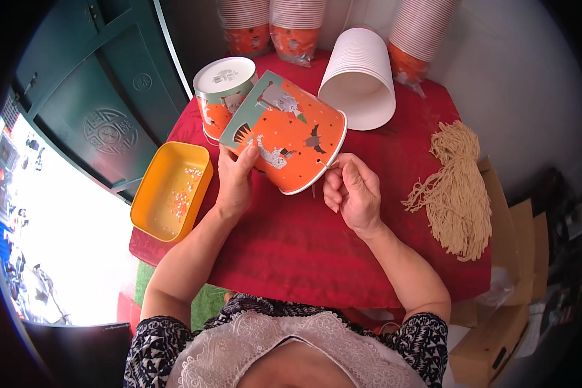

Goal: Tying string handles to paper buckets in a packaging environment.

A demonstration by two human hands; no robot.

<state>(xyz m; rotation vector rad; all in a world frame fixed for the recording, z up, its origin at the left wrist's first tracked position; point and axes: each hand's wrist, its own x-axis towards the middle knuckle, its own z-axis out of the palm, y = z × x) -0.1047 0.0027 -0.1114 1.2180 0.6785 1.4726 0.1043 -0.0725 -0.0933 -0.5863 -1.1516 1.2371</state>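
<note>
Lace collar (239,339) nearest, arms (407,271) fwd, L fingers (247,157) gripping bucket (297,132), R fingers (352,174) pinching cord (330,164).

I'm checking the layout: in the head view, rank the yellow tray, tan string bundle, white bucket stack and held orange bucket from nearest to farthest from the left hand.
1. Held orange bucket: in the left hand.
2. Yellow tray: on the hand's left.
3. White bucket stack: farther back, rightward.
4. Tan string bundle: table's far right.
</note>
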